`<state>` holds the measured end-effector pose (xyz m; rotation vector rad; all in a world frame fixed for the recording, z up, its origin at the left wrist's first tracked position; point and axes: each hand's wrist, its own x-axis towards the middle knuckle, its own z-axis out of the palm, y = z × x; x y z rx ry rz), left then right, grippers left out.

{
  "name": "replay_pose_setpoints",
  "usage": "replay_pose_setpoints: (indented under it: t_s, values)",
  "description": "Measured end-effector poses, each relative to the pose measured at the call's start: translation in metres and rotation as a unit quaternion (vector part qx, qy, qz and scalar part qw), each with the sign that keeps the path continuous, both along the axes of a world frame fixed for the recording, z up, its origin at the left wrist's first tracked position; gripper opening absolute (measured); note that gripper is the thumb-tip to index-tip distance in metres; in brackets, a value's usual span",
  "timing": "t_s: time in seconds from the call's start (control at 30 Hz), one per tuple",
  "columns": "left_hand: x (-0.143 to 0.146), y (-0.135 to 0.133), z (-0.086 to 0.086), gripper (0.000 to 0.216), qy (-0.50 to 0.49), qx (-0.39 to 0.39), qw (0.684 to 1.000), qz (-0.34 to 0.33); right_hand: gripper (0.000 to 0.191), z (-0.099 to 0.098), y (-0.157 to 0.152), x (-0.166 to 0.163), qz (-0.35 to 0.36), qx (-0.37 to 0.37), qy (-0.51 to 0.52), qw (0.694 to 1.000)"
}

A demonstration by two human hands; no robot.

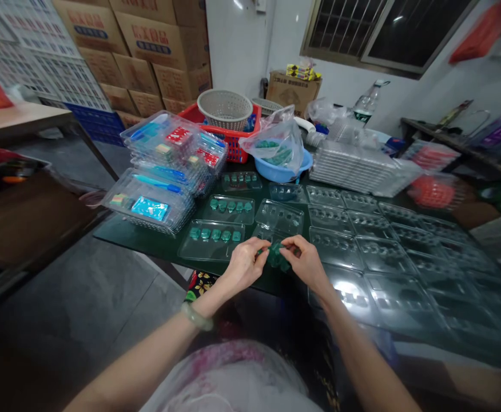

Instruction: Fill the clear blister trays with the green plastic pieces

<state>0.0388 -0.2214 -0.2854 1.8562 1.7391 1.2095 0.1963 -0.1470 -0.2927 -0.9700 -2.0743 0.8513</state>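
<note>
My left hand [249, 258] and my right hand [305, 261] meet at the table's near edge, each with thumb and fingers pinched. Between them are small, shiny green pieces [278, 258], partly covered by my fingers; their exact kind is unclear. Just beyond lies an open clear plastic tray [279, 216] with small moulded hollows. To the left, a clear tray [210, 249] holds a row of several green pieces [216, 235]. Behind it, another tray [232, 218] carries a similar row, and a third tray [242, 181] sits farther back.
Many clear trays [381, 253] cover the table's right side. Filled clear packs [147, 200] are stacked at left. Behind stand a blue basin [271, 170] with bagged green pieces, a red basket [233, 150] under a grey colander [225, 109], and stacked clear trays [349, 167].
</note>
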Motion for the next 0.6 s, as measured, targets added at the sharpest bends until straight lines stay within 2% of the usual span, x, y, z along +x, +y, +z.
replay_pose_setpoints:
  t_s: [0.07,0.17,0.3,0.37,0.47,0.6]
  values:
    - [0.006,0.004,0.002,0.023,-0.081,-0.011,0.997,-0.010,0.016,0.001,0.002,0.000,0.000,-0.087,0.083,0.993]
    - [0.013,0.009,0.009,0.022,-0.183,-0.024,0.983,-0.013,0.020,0.006,0.001,-0.002,0.026,-0.210,0.171,0.962]
    - [0.015,0.009,0.021,0.019,-0.254,-0.047,0.966,0.000,0.024,0.010,-0.003,-0.007,0.040,-0.291,0.233,0.927]
    - [0.014,0.008,0.024,0.019,-0.289,-0.060,0.956,0.002,0.025,0.010,-0.005,-0.011,0.019,-0.288,0.242,0.926]
    - [0.012,0.008,0.024,0.017,-0.334,-0.051,0.941,0.011,0.023,0.010,-0.008,-0.015,-0.002,-0.229,0.205,0.952]
    - [0.005,0.007,0.021,0.019,-0.368,-0.080,0.926,0.021,0.025,0.015,-0.007,-0.014,0.042,-0.153,0.124,0.980]
